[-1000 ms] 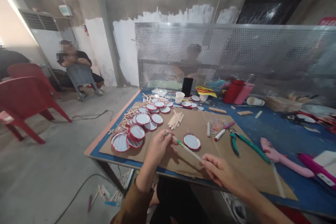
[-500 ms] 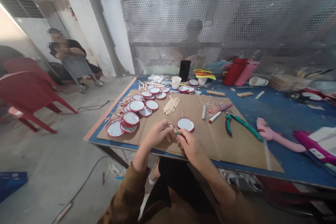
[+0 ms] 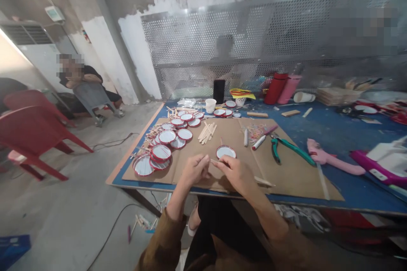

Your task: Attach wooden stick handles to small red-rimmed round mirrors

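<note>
My left hand (image 3: 196, 169) is closed in a pinch over the front of the cardboard sheet (image 3: 241, 173). Facing it, my right hand (image 3: 234, 171) has thumb and forefinger pinched. A thin pale piece (image 3: 213, 161) spans the small gap between the fingertips; its kind is too small to tell. Just beyond my right hand lies a round white disc with a red rim (image 3: 226, 151), a short stick pointing away from it. Wooden craft sticks (image 3: 207, 133) lie loosely piled farther back. Beside my right forearm rests a thin pale stick (image 3: 263, 182).
Several red-rimmed discs (image 3: 161, 152) overlap at left. Marker pens (image 3: 258, 142), small coloured bands (image 3: 254, 131), green-handled pliers (image 3: 294, 150) and a pink glue gun (image 3: 333, 163) lie right. A white cup (image 3: 210, 106) and red bottle (image 3: 276, 89) stand behind. A person (image 3: 84, 76) sits far left.
The green-tipped thin object between my fingers no longer shows there; a thin pale piece does. A pale stick now shows by my right forearm. The view has tilted slightly up.
</note>
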{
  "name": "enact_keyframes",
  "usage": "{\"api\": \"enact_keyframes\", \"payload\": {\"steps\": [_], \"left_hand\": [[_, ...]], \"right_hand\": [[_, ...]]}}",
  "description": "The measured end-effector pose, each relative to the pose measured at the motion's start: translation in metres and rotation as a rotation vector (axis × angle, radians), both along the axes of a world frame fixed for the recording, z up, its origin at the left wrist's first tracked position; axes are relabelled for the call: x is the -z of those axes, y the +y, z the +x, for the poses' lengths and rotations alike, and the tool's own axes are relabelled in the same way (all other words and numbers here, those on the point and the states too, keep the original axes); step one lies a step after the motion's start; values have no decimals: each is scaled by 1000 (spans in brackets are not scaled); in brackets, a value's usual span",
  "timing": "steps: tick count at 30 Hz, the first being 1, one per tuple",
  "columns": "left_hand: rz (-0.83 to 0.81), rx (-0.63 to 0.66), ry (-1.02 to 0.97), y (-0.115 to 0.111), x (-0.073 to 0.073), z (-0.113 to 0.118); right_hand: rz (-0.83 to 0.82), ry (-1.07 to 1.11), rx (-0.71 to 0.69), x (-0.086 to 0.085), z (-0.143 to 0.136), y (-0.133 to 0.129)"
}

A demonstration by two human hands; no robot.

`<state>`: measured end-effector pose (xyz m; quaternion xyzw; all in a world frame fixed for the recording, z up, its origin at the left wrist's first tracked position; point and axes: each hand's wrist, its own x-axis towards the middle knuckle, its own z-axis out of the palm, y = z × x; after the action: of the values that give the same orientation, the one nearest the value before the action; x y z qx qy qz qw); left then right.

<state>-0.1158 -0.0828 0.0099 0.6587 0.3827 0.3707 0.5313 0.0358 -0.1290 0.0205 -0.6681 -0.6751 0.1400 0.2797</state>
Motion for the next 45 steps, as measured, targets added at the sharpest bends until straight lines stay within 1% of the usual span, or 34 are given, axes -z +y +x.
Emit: {"api": "enact_keyframes", "payload": {"steps": [3,5,7,9,10,11,13,15,17,20,22,25,28,30,32,33,35,38,41,43,45], "left_hand": [[-109,-6,-184,-2,5,-3],[-153,-28,-334,-1,9,-6],[-182,-68,-469,1,13,-8],[-213,-107,-535,4,16,-10],[-229,-122,-550,6,17,-10],[-241,-129,-556,7,17,-9],[-241,-103,-545,9,18,-8],[-202,-57,-489,10,17,-7],[-155,-25,-361,8,15,-6],[-133,48,-126,4,10,-5],[-117,70,-33,2,9,-4],[-39,12,-10,2,9,-3],[10,-6,-24,2,11,-5],[24,-41,-37,3,12,-6],[46,-89,-37,3,14,-8],[60,-106,-35,3,14,-8],[73,-98,-33,3,14,-7],[44,-53,-35,3,13,-7],[46,-12,13,2,10,-7],[62,39,50,2,9,-7],[54,82,60,3,8,-7]], "right_hand": [[-51,333,-99,-8,-4,6],[-99,609,-150,-21,-4,11],[-194,938,-209,-37,-1,16],[-275,1230,-276,-51,1,20],[-298,1336,-315,-55,0,21],[-301,1422,-342,-57,-2,23],[-290,1550,-361,-53,-12,25],[-227,1645,-325,-43,-25,30],[-118,1712,-251,-32,-36,36],[52,1739,-161,-24,-43,48],[104,1721,-154,-23,-41,54],[135,1632,-157,-25,-36,57],[209,1428,-115,-20,-39,53],[187,1252,-80,-11,-46,48],[120,1089,-71,-2,-52,41],[89,1030,-80,2,-53,38],[41,969,-119,5,-50,34],[-2,1029,-143,-3,-34,33],[67,1193,-109,-21,-17,35],[86,1254,-148,-31,-10,39],[72,1256,-181,-39,-4,46]]}}
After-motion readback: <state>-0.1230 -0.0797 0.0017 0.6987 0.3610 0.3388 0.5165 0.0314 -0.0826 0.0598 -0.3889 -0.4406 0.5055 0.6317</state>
